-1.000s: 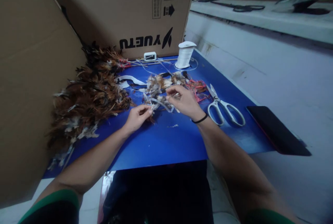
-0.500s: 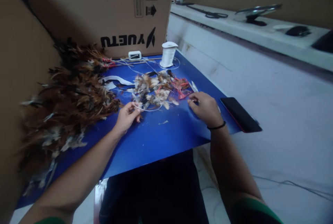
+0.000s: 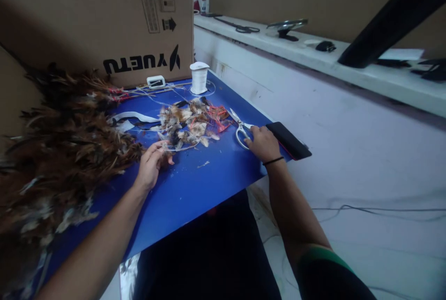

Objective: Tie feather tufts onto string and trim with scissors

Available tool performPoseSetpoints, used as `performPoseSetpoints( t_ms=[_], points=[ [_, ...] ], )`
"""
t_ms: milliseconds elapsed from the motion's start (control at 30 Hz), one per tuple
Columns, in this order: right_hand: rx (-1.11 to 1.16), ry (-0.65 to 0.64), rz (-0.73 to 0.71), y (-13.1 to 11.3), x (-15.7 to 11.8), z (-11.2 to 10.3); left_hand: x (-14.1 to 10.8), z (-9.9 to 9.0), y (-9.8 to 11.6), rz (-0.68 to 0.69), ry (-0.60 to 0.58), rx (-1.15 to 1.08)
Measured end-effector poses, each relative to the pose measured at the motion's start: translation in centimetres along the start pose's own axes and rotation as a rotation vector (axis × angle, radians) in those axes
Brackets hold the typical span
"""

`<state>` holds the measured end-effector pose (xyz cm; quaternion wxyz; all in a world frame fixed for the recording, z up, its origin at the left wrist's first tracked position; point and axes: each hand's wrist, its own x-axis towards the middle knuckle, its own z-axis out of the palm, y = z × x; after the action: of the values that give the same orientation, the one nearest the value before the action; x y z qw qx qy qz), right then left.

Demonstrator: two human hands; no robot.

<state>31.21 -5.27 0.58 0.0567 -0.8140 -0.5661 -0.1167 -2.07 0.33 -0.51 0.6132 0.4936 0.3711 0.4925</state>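
Farthest left, a deep heap of brown feather bundles (image 3: 69, 142) on the bench (image 3: 195, 184), close beside the left forearm (image 3: 104, 232); likely to shed or slide if brushed in passing. Right of it, a flat white ribbon (image 3: 135, 116) lying in a curve, probably low risk unless caught on a knuckle. Then the left hand (image 3: 150, 166), with the grip seemingly pinched on one end of a thin white cord (image 3: 183, 149), contact partly hidden; prone to a slip if loosened, with a lost end as the result. Further along, the same cord bowed along the near edge of the loose feathers (image 3: 195, 128), apt to sweep some away if tugged. Behind these, an upright white spool (image 3: 199, 79), possible to topple if bumped. Further right, tangled pink strands (image 3: 219, 116) just beside the tips of the metal scissors (image 3: 241, 124), perhaps touching; at risk of being hooked if swung across. Over the handles, the right hand (image 3: 264, 144), touching, but cannot tell whether with grip closed or merely resting; a fumble conceivable from a half-seated hold. Farthest right, a black smartphone (image 3: 288, 141) at the bench's edge, just beside the knuckles; perhaps easy to nudge off with a careless outward push.
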Motion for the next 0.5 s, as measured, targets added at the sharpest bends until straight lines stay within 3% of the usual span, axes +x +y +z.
performPoseSetpoints(
  t_ms=[133, 267, 367, 500],
  points=[
    [-0.002, -0.109, 0.003, 0.0, 1.0, -0.6, 0.2, -0.2, -0.3, -0.005, -0.022, -0.016],
    [0.12, -0.106, 0.038, 0.4, 2.0, -0.8, 0.2, -0.1, -0.3, -0.01, -0.007, -0.01],
    [0.36, -0.104, 0.141, 1.2, 2.6, -1.0, 0.1, 0.0, -0.1, -0.016, -0.022, -0.016],
    [0.906, -0.129, 0.397, 2.2, 2.5, -1.7, 0.0, -0.1, 0.2, -0.025, -0.035, -0.027]
  ],
)
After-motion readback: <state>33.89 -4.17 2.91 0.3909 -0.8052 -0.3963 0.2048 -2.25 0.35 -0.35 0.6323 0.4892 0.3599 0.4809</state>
